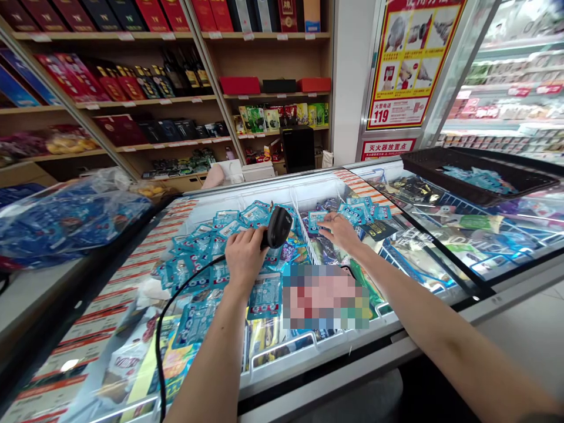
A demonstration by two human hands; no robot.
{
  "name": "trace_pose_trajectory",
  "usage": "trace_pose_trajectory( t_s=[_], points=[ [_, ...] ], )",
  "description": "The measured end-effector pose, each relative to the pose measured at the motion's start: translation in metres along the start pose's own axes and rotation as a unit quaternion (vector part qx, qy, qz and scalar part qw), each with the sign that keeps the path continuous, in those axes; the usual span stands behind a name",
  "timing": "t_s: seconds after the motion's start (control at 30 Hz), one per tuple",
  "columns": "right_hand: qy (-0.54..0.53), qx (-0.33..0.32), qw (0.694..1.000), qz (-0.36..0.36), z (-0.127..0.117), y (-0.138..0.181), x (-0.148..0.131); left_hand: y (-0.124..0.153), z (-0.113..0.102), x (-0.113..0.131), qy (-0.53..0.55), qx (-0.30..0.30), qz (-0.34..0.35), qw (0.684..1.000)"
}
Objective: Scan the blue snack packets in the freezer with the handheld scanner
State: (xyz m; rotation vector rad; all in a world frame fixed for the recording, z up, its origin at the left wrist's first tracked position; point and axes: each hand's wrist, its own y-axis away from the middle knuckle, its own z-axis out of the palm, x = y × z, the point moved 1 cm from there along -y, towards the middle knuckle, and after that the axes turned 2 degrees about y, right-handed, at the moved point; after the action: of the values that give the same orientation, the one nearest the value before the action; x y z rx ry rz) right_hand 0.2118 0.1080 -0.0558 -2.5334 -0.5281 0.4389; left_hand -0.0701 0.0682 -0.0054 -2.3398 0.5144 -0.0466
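Observation:
My left hand (pixel 244 254) is wrapped round the handle of a black barcode scanner (pixel 279 228), whose head points to the right. From the scanner a black cable (pixel 178 292) runs down toward the front edge. To the right, my right hand (pixel 340 231) has its fingers closed on the edge of a small blue packet (pixel 315 221). Many similar blue packets (pixel 200 255) lie spread over the glass top of a chest freezer, left of and under the scanner. A smaller group of blue packets (pixel 362 210) lies just beyond my right hand.
A black tray (pixel 440 170) with more blue packets stands on the freezer at the right. A large clear bag of blue packs (pixel 83 220) lies at the left. Behind, shelves (pixel 145 104) hold boxes and bottles. A blurred patch covers something near the front.

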Motion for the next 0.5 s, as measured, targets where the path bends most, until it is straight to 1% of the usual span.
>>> trace_pose_trajectory(
  t_s=[0.07, 0.13, 0.23, 0.37, 0.43, 0.5],
  points=[
    [-0.031, 0.003, 0.999, 0.011, 0.0034, 0.0003, 0.0038, -0.0006, -0.0001, 0.0001, -0.002, 0.0, 0.002, 1.0],
    [-0.056, 0.021, 0.998, 0.03, 0.0061, 0.0003, 0.0069, -0.0011, -0.0001, -0.0001, -0.003, -0.002, 0.005, 1.0],
    [-0.048, 0.05, 0.996, 0.052, 0.0073, -0.0005, 0.0081, -0.0015, 0.0001, -0.0007, -0.004, -0.008, 0.011, 1.0],
    [-0.016, 0.013, 0.998, 0.06, 0.0061, -0.0029, 0.0078, -0.0019, 0.0011, -0.0009, 0.003, -0.024, 0.031, 0.999],
    [-0.031, 0.004, 0.997, 0.066, 0.0051, -0.0033, 0.009, -0.002, 0.0018, 0.0003, 0.011, -0.042, 0.053, 0.998],
    [-0.072, 0.017, 0.994, 0.076, 0.004, -0.0031, 0.0105, -0.0019, 0.0024, 0.0022, 0.019, -0.058, 0.072, 0.996]
  ],
)
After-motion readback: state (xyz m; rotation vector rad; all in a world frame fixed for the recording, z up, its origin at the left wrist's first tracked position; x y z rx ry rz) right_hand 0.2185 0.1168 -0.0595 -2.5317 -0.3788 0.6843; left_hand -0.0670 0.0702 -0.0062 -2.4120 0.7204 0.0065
